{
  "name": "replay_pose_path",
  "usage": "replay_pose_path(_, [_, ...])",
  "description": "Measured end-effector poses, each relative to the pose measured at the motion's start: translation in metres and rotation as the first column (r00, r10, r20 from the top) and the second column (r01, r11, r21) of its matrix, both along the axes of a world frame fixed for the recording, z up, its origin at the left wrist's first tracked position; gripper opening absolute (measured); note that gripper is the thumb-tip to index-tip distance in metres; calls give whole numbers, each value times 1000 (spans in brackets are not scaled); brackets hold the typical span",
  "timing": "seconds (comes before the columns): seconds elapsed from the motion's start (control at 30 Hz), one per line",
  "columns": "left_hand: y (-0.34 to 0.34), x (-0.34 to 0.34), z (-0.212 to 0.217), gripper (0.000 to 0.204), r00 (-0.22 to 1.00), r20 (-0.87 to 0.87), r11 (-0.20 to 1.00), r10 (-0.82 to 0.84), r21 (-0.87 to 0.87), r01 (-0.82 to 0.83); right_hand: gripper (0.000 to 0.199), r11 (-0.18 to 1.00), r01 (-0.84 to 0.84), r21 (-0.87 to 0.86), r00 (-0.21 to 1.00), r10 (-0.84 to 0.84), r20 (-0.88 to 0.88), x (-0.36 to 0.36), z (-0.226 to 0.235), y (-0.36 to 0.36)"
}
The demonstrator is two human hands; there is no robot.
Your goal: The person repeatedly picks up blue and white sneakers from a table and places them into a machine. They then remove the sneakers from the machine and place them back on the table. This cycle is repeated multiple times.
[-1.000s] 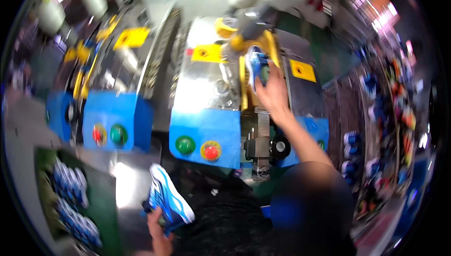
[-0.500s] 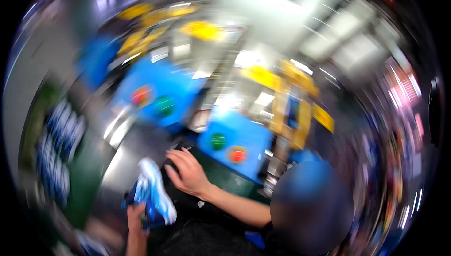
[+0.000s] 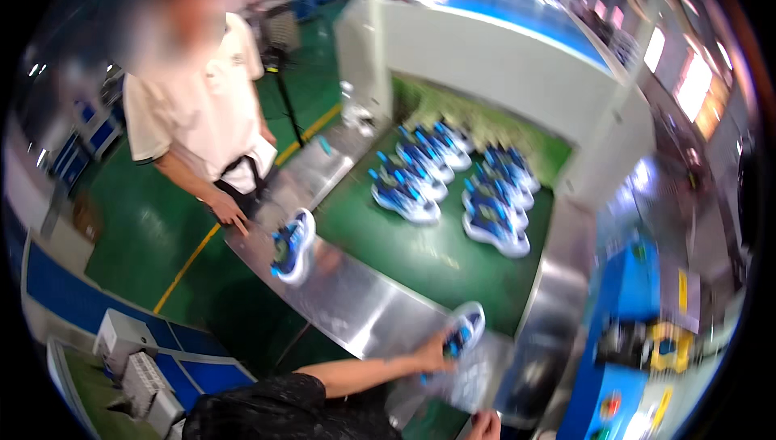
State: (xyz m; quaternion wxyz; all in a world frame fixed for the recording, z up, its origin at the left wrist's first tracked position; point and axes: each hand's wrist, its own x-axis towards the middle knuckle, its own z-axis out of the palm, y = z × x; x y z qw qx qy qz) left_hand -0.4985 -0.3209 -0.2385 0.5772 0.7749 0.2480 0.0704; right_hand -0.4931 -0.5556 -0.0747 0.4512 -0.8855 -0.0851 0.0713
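Observation:
My left hand (image 3: 436,353) grips a blue-and-white sneaker (image 3: 464,330) over the metal ledge, its white sole edge facing up and right. Only part of my right hand (image 3: 485,425) shows at the lower edge. Its fingers look bent together, and what they hold, if anything, is hidden. Farther left on the ledge (image 3: 347,298) stands another blue sneaker (image 3: 293,246) with a white sole. Beyond the ledge, two rows of similar sneakers (image 3: 495,210) sit on a green conveyor belt (image 3: 388,250).
At the far left a person in a light shirt (image 3: 194,105) stands with one hand (image 3: 229,212) by the ledge. A pale housing (image 3: 501,60) rises behind the belt. Blue machine panels (image 3: 618,343) with a yellow part stand at the right.
The view has swung from the blue machines towards the belt and the other person. My left hand still holds the sneaker. My right hand, spread before, now shows only partly at the lower edge.

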Motion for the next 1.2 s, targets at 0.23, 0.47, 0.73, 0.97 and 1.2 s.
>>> replay_pose_path(0.23, [211,-50,-18,39,930,95,896,355,251,-367,53,902,-394,-175,907,412,84,140,5,201])
replay_pose_path(0.47, [345,-86,-20,18,863,27,655,504,640,-402,71,558,-673,-485,483,828,283,366,-85,430])
replay_pose_path(0.73, [346,-84,-19,13,854,-26,706,520,577,-412,78,350,-471,-810,535,843,52,405,-135,439])
replay_pose_path(0.97, [342,-74,-15,43,862,-213,818,461,-276,-505,55,786,-592,-181,795,606,31,240,12,429])
replay_pose_path(1.2, [282,-94,181,62,980,164,96,-110,-980,175,61,-9,-907,-421,-199,891,409,84,167,377])
